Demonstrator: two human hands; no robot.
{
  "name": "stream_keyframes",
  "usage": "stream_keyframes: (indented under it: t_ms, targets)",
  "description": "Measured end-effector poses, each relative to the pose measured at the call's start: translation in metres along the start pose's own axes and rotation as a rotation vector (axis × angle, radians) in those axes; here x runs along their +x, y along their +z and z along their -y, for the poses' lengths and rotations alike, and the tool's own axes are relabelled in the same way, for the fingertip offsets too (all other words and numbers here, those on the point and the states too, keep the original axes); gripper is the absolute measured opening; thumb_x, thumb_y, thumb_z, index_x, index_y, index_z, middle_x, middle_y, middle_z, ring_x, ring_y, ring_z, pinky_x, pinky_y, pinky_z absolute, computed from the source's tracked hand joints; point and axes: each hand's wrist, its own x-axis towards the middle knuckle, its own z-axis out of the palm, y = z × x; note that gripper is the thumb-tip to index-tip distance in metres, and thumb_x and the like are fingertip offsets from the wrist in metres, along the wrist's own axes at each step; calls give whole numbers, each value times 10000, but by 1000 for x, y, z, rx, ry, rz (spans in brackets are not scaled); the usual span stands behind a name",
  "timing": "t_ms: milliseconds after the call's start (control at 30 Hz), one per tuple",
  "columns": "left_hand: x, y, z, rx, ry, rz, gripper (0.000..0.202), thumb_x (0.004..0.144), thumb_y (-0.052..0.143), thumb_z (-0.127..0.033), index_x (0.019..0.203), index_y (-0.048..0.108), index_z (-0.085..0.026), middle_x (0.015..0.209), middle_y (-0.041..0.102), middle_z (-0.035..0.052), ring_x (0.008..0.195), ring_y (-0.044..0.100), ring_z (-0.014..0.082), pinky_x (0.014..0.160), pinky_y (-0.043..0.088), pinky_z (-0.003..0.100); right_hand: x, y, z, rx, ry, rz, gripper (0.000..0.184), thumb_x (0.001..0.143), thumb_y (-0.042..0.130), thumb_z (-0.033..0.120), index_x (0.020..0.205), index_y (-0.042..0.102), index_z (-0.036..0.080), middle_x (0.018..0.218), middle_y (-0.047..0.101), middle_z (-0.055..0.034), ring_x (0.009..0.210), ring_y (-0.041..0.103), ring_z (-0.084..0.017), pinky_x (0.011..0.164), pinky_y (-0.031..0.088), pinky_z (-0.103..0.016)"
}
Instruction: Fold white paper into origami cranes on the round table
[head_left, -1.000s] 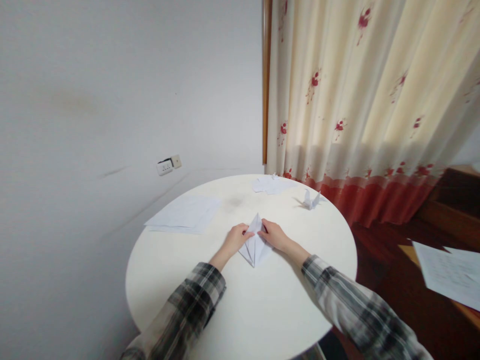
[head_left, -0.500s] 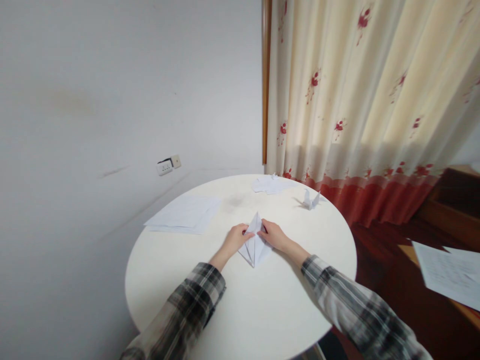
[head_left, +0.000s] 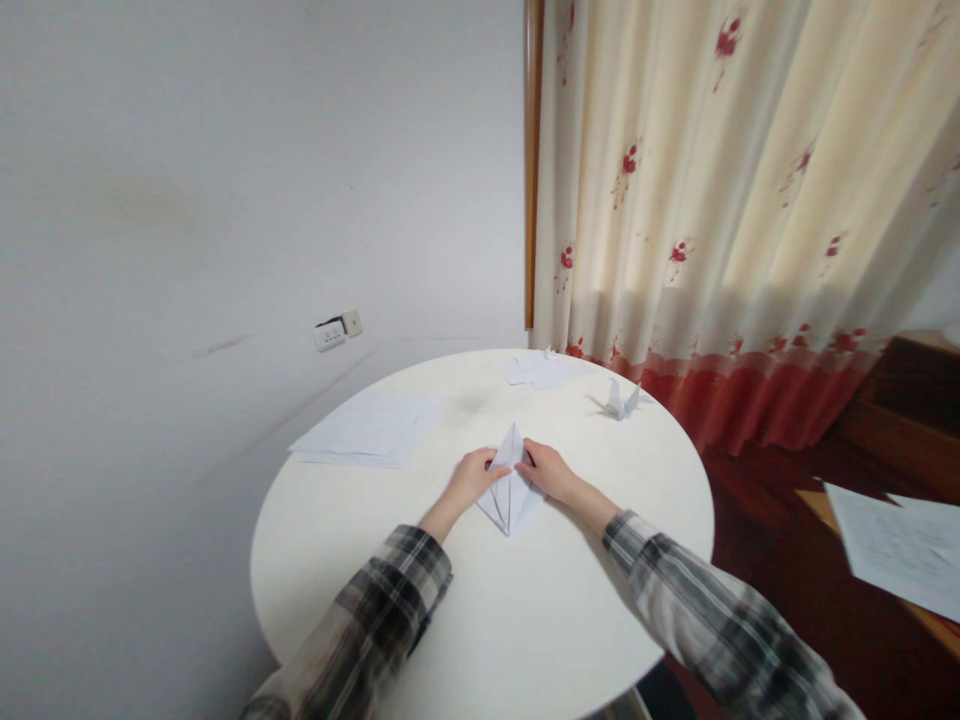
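Pinching folded paper [head_left: 509, 505] from both sides with left hand [head_left: 472, 478] and right hand [head_left: 550, 470]. Holding it near the centre of the tabletop [head_left: 510, 620], with one tip toward the far edge. Farther out, see loose sheets [head_left: 367, 428] by the far-left edge, flat papers [head_left: 541, 370] at the far edge, a paper crane [head_left: 622, 402] near the far-right edge.

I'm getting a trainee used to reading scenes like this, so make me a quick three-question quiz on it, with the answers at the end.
1. True or false: the left hand and the right hand both hold the folded paper.
2. Which sits near the far right edge of the white table? A) mug B) paper bird C) scissors
3. Fill in the colour: the bottom band of the curtain is ____.

Key: 1. True. 2. B. 3. Red.
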Motion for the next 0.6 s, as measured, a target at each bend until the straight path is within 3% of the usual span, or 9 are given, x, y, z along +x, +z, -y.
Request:
stream_keyframes:
  t_ms: [600]
  targets:
    - [0,-2,-4,-66,-11,19,179,649,588,-247,767,646,-125,754,645,33,687,558,155,626,407,236,-1,0,-1,12,-14,-7,80,764,523,166,836,490,159,776,562,-27,681,475,-129,624,321,-217]
